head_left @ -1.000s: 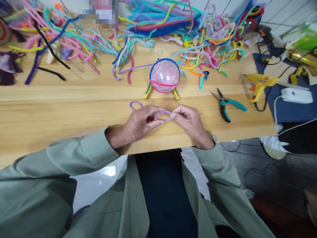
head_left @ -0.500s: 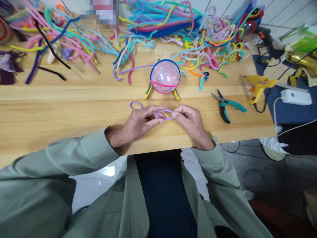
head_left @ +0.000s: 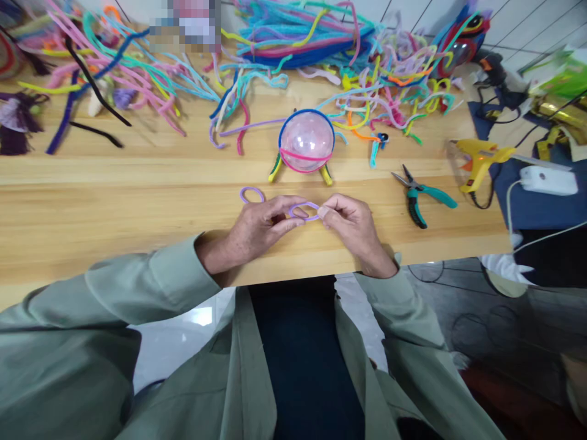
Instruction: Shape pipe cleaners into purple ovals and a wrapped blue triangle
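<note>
Between my hands is a purple pipe cleaner ring (head_left: 312, 218), held just above the table's front part. My right hand (head_left: 351, 223) pinches its right end between thumb and fingertips. My left hand (head_left: 263, 226) closes on its left side, with thumb and fingers around the loop. A second purple pipe cleaner loop (head_left: 252, 195) lies on the wood just behind my left hand. Straight ahead sits a clear plastic ball (head_left: 306, 139) with a blue band around it, a pink band across its lower front, and yellow-green legs under it.
Pliers with teal handles (head_left: 422, 194) lie to the right, with a yellow glue gun (head_left: 479, 160) beyond them. A white power strip (head_left: 549, 180) is at the right edge. Many colourful pipe cleaners (head_left: 302, 36) are heaped along the back of the wooden table (head_left: 114, 201).
</note>
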Demonstrator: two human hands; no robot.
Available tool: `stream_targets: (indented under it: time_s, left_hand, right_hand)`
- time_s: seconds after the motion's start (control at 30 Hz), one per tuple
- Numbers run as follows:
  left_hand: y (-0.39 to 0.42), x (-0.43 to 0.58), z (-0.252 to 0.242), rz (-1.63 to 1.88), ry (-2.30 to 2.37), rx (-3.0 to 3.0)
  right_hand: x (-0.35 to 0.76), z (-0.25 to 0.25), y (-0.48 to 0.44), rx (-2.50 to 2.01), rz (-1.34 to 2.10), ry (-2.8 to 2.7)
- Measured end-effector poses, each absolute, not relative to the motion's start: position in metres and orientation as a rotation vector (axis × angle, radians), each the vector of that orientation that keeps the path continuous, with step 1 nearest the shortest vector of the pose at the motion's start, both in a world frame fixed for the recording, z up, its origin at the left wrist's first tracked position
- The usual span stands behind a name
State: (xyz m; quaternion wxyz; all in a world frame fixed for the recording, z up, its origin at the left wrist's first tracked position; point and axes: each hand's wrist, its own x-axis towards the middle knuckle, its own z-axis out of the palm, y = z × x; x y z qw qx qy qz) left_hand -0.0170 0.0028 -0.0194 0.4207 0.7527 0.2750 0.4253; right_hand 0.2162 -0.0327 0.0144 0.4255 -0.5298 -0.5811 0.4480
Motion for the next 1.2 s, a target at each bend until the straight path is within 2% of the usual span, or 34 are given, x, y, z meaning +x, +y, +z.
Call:
stream_targets:
  time_s: [0.33, 0.93, 1.2]
  left_hand:
    - [0.0057, -0.0129, -0.0267, 1.038, 0.736, 1.644]
    - [0.0047, -0.0172, -0.0173, 1.041, 0.71, 1.717]
    - [0.0061, -0.0166, -0.0246, 0.993, 0.642, 1.743]
  right_hand:
    - [0.2168, 0.0114, -0.0292, -1.303, 1.131, -1.298]
    - [0.2157, 0.0123, -0.0295, -1.392, 1.038, -1.369]
    - [0.2147, 0.0126, -0.0304, -1.327, 1.136, -1.336]
